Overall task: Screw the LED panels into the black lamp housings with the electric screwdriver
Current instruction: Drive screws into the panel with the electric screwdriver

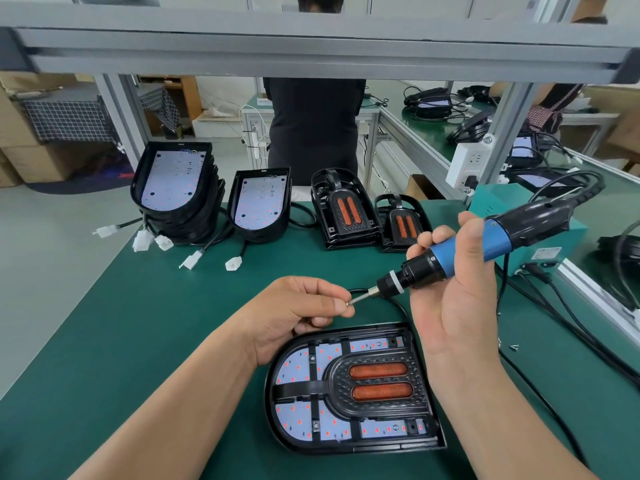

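left hand (298, 306): pinches a small screw (348, 302) at the driver's bit tip, seating it.
right hand (453, 299): wrapped round the electric screwdriver (460, 251), held tilted above the work, not on it.
lamp housing (346, 445): flat on the green mat (173, 323) just below both hands, with its led panel (294, 372) inside.
progress: likely mid-unit. some holes seem to carry screw heads, but they are too small to be sure.
left to do: drive this screw, then probably the stacked housings (176, 192) at the back.
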A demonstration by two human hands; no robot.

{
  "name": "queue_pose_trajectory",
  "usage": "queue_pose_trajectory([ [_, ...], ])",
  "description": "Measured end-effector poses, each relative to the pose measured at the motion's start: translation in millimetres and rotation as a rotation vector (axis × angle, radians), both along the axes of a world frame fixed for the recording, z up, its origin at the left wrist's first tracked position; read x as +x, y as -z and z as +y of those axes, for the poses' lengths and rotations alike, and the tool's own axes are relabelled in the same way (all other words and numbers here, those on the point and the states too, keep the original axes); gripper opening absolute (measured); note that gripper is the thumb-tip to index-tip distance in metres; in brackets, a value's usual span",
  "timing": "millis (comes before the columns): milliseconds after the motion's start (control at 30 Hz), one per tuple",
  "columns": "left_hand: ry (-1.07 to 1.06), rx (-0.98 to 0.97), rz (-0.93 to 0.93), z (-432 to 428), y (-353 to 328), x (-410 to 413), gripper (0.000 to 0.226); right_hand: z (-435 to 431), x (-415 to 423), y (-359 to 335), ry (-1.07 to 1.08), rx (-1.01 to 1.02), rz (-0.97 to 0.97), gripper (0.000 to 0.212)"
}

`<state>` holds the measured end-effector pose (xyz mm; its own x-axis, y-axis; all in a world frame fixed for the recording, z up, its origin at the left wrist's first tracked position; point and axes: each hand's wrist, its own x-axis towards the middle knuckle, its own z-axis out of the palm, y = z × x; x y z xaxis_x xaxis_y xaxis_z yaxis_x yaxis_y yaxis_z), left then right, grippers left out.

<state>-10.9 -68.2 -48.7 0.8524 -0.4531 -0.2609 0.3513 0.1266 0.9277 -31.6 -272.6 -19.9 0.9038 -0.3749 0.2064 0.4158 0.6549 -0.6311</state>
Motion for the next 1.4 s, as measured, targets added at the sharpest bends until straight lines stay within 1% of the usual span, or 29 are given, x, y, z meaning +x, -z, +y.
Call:
queue_pose_trajectory([
  [133,-0.038,-0.015,-0.019,-0.7,-0.1,0.3,0.014,-2.0,1.1,4.3,-0.006,0.045,0.061,0.027],
  [233,-0.08,-0.03,-0.011,0.0,0.3,2.1,0.015,-2.5,0.8,0.8,-0.014,0.049,0.098,0.026],
  [300,-0.095,-0.035,0.001,0.4,0.3,2.9,0.015,-2.4,0.3,-0.6,-0.013,-0.013,0.123,0.03],
  [367,-0.117,-0.053,0.018,1.2,0.3,3.5,0.015,-2.4,-0.1,-1.8,-0.022,-0.065,0.126,0.042],
  [433,-0.134,-0.077,0.029,1.3,0.3,4.2,0.015,-3.3,-0.8,-2.3,-0.016,-0.064,0.122,0.052],
  [567,-0.151,-0.14,0.032,2.7,-2.0,5.2,0.017,-4.4,-1.3,-3.1,-0.032,0.003,0.079,0.047],
  [700,-0.092,-0.155,0.03,4.9,-3.7,4.8,0.025,-7.0,-0.3,-0.7,-0.085,0.008,0.007,0.045],
  [833,-0.058,-0.157,0.051,6.9,-2.7,4.5,0.02,-14.7,1.6,2.2,-0.19,-0.039,-0.106,0.044],
  [933,-0.063,-0.135,0.042,6.0,-1.6,4.5,0.018,-21.3,3.7,2.9,-0.239,-0.093,-0.118,0.047],
  [1100,-0.094,-0.066,0.007,5.1,0.7,2.9,0.018,-22.5,3.9,2.3,-0.226,-0.149,-0.092,0.05],
  [1233,-0.091,-0.107,-0.007,5.7,0.9,4.1,0.019,-19.0,4.9,4.5,-0.186,-0.107,-0.028,0.042],
  [1400,-0.071,-0.049,-0.064,3.8,1.9,3.8,0.022,-20.1,9.8,8.1,-0.147,-0.04,0.076,0.032],
])
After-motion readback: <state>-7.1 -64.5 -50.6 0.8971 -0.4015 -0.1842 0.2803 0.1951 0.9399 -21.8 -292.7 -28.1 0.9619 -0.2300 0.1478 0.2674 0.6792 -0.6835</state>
